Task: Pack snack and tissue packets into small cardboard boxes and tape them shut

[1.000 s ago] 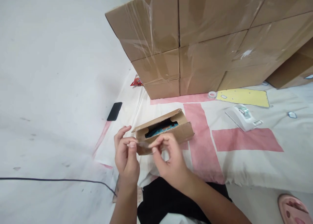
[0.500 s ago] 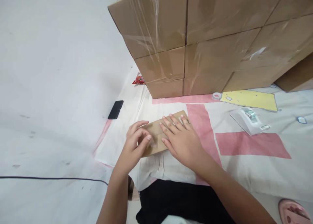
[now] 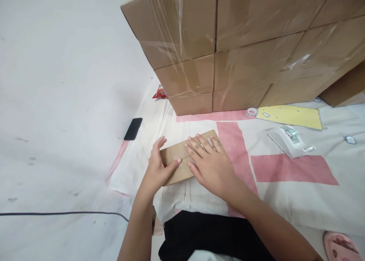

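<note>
Whereas it gaped a second ago, head view now shows the small box point(image 3: 179, 173) flat-topped on the cloth point(image 3: 195, 194), so likely closed, seal unclear; left hand point(image 3: 157, 170) splayed at one end, thumb on top; right hand point(image 3: 214, 170) flat, fingers gripping nothing.

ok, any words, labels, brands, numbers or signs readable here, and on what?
No text is legible.
Red packet: printed marks, too small and blurred to read.
Small cardboard box: dark marks at its right end, too small to read.
Stacked boxes: no readable text.
</note>
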Action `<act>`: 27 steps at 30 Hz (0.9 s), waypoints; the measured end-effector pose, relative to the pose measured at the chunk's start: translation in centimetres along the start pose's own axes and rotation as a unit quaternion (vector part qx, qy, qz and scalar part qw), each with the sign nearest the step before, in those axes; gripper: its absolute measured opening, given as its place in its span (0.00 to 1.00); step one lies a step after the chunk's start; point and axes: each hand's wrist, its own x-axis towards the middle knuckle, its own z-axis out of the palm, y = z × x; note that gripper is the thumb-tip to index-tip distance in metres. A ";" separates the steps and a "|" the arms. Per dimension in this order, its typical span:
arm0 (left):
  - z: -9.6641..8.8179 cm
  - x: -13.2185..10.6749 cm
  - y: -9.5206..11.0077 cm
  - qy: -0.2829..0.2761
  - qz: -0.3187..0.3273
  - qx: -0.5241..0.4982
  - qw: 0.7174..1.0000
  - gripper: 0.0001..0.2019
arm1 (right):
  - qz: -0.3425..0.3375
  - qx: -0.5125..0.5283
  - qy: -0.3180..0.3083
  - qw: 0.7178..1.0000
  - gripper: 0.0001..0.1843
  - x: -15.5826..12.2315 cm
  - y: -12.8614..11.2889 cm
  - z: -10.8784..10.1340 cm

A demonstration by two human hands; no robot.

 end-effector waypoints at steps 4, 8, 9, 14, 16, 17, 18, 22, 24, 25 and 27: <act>0.4 0.6 -0.6 0.017 -0.054 -0.033 0.998 0.29 | -0.006 0.030 0.003 1.000 0.29 -0.9 0.7 -1.5; -0.8 1.1 -0.4 -0.051 -0.039 -0.021 0.998 0.32 | 0.042 0.104 -0.013 0.994 0.49 -1.9 5.0 -2.1; -1.2 1.0 -0.3 -0.083 -0.026 -0.008 0.996 0.36 | 0.046 0.142 -0.032 0.988 0.54 -2.2 6.2 -1.8; -2.5 1.4 -1.3 -0.152 0.030 0.080 0.985 0.43 | 0.027 0.259 -0.045 0.964 0.65 -5.6 9.2 -0.4; -2.2 2.1 -2.1 -0.146 0.039 0.077 0.986 0.39 | 0.023 0.250 0.024 0.968 0.51 -7.5 10.8 -1.4; -2.0 2.5 -2.5 -0.135 0.032 0.072 0.988 0.35 | 0.041 0.241 0.081 0.966 0.39 -8.4 12.3 -2.5; -1.7 3.0 -2.8 -0.123 0.018 0.067 0.990 0.33 | 0.076 0.226 0.153 0.959 0.26 -9.4 14.3 -4.0; -1.0 4.6 -3.6 -0.114 -0.008 0.048 0.992 0.29 | 0.310 0.090 0.361 0.875 0.14 -14.4 25.9 -10.8; -0.6 5.2 -3.6 -0.111 -0.005 0.042 0.993 0.28 | 0.411 -0.022 0.257 0.874 0.18 -17.4 31.5 -12.9; -0.3 5.6 -3.5 -0.110 -0.005 0.042 0.993 0.27 | 0.437 -0.062 0.183 0.879 0.20 -18.8 33.6 -13.4; 0.3 6.1 -3.1 -0.102 -0.005 0.039 0.994 0.25 | 0.447 -0.084 0.095 0.886 0.22 -21.0 36.4 -13.4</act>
